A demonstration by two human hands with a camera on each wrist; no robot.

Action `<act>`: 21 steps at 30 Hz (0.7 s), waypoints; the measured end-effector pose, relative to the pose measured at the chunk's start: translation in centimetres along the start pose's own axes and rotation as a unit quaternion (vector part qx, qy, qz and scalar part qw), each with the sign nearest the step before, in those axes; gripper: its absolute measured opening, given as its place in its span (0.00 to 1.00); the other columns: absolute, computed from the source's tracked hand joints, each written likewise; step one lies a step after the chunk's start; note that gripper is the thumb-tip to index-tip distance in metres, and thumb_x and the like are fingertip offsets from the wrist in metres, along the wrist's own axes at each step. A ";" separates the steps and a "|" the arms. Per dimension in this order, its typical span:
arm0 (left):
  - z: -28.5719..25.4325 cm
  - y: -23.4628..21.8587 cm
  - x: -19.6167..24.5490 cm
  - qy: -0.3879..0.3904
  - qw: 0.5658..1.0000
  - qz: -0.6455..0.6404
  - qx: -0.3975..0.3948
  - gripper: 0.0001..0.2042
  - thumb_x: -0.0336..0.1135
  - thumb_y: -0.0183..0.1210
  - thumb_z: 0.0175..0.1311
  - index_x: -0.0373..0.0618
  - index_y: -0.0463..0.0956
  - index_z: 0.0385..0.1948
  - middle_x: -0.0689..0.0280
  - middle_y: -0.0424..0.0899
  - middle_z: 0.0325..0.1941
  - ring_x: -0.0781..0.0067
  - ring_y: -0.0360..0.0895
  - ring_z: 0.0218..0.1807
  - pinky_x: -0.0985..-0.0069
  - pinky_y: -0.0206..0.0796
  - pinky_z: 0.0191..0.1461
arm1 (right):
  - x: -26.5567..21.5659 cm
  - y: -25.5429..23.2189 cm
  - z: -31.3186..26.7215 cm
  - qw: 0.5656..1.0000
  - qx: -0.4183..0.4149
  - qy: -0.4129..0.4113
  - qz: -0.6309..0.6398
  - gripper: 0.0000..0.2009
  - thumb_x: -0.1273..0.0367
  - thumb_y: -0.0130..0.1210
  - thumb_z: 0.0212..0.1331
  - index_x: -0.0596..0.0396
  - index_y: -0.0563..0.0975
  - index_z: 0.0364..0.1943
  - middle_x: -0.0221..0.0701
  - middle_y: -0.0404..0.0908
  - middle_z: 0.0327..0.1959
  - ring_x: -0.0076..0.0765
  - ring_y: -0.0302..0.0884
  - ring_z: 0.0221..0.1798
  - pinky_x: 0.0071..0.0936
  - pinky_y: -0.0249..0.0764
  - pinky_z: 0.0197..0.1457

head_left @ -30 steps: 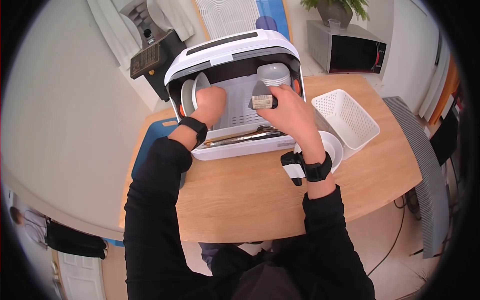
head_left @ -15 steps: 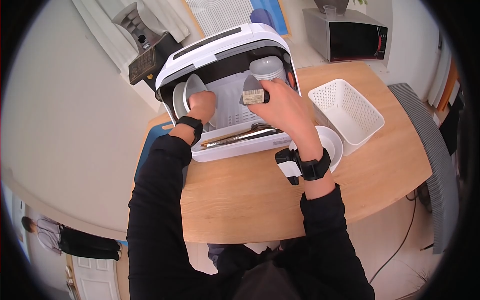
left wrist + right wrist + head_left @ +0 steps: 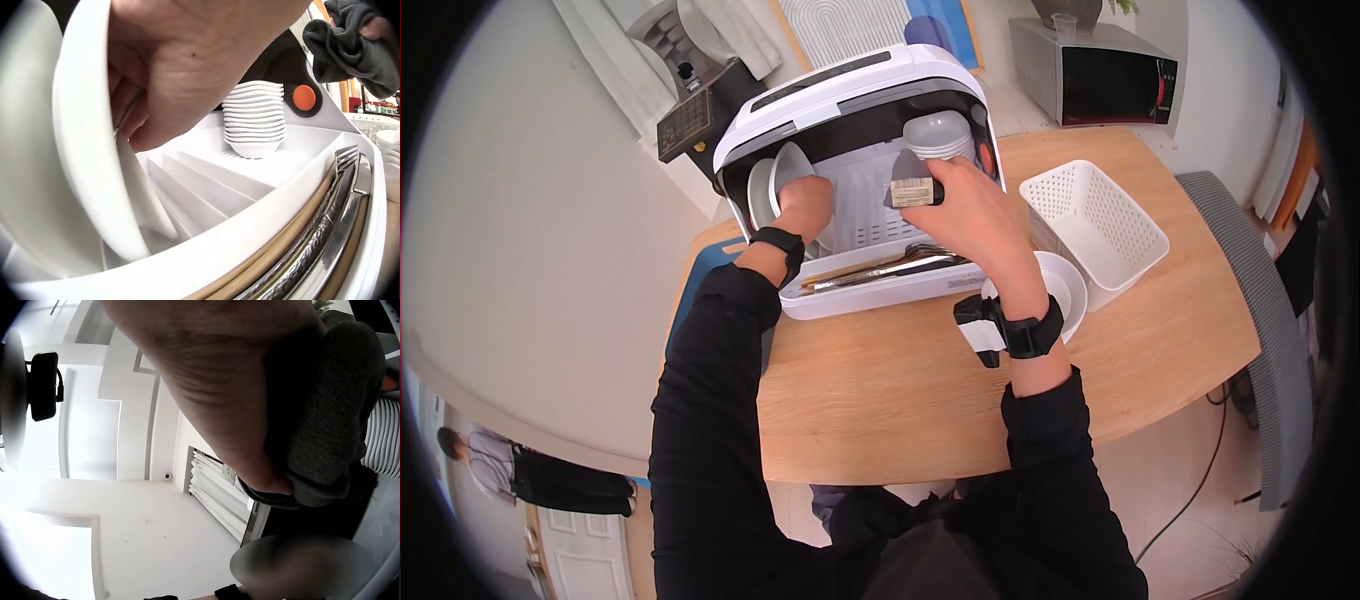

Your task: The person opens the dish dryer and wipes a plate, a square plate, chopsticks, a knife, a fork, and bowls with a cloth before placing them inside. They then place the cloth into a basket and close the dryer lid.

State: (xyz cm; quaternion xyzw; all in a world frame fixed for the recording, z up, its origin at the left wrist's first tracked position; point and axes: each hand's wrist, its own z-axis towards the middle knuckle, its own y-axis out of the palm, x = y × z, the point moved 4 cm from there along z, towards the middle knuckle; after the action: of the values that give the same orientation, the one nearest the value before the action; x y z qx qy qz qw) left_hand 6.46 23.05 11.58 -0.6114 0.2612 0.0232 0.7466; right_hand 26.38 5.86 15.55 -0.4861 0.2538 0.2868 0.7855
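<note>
My left hand (image 3: 808, 203) is low inside the white dish box (image 3: 880, 295), at the left-hand plates. Its curled fingers hold a white plate (image 3: 145, 194) by the upper rim, partly hidden behind a nearer plate (image 3: 81, 137). More plates (image 3: 760, 195) stand upright to its left. My right hand (image 3: 975, 210) grips a bunched dark grey cloth (image 3: 334, 419) with a pale label (image 3: 912, 192), above the box's right half. Behind that hand sits a stack of bowls (image 3: 255, 115). Forks, knives and wooden-coloured utensils (image 3: 331, 219) lie in the front trough.
Right of the box stand a white perforated basket (image 3: 1100, 235) and white bowls (image 3: 1065, 290), on the wooden table (image 3: 880, 400). A blue bin (image 3: 700, 280) is at the left. The box's raised lid (image 3: 840, 95) arches over the back; a microwave (image 3: 1100, 75) stands behind.
The head view has shifted slightly. My left hand stays at the plates, which show a little more upright beside it. The cloth stays in my right hand.
</note>
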 end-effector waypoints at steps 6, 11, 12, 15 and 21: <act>-1.2 -1.9 0.2 0.033 0.991 -0.046 0.120 0.09 0.32 0.54 0.56 0.44 0.82 0.33 0.53 0.84 0.39 0.49 0.82 0.41 0.59 0.76 0.42 | 0.3 0.4 -0.1 0.998 0.062 -0.032 0.002 0.21 0.57 0.63 0.45 0.50 0.81 0.44 0.39 0.79 0.41 0.46 0.79 0.47 0.37 0.75 0.50; -5.7 -5.3 3.5 0.124 0.964 -0.138 0.193 0.08 0.35 0.55 0.56 0.47 0.82 0.34 0.56 0.84 0.38 0.54 0.82 0.37 0.60 0.74 0.39 | -0.4 -1.6 -0.9 0.997 0.075 -0.010 -0.016 0.24 0.55 0.63 0.46 0.49 0.80 0.49 0.39 0.79 0.46 0.47 0.78 0.51 0.38 0.74 0.53; -6.8 -5.5 4.8 0.135 0.955 -0.182 0.189 0.09 0.35 0.55 0.56 0.48 0.82 0.34 0.58 0.84 0.38 0.55 0.82 0.37 0.60 0.74 0.39 | -0.1 -2.0 -1.1 0.996 0.075 -0.008 -0.039 0.24 0.55 0.63 0.46 0.49 0.80 0.49 0.39 0.79 0.46 0.47 0.77 0.51 0.38 0.74 0.53; -9.1 -5.8 8.9 0.172 0.933 -0.286 0.138 0.09 0.37 0.57 0.57 0.48 0.83 0.35 0.61 0.85 0.35 0.57 0.82 0.35 0.62 0.73 0.37 | 1.7 -4.0 -1.2 0.993 0.051 0.014 -0.107 0.24 0.55 0.62 0.46 0.48 0.80 0.49 0.40 0.79 0.46 0.47 0.77 0.51 0.39 0.74 0.52; -11.7 -7.6 15.1 0.217 0.861 -0.452 0.091 0.12 0.46 0.62 0.56 0.47 0.83 0.32 0.63 0.83 0.29 0.62 0.80 0.33 0.66 0.71 0.35 | 4.8 -9.0 -2.5 0.963 0.037 0.062 -0.259 0.22 0.59 0.62 0.44 0.47 0.81 0.47 0.38 0.83 0.41 0.45 0.80 0.47 0.37 0.76 0.48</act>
State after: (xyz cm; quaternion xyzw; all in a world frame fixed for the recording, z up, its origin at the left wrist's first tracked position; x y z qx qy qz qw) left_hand 17.98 5.97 10.76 -0.5814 0.1126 -0.4736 0.6519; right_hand 35.76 1.26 16.89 -0.5230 0.1782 0.0332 0.8328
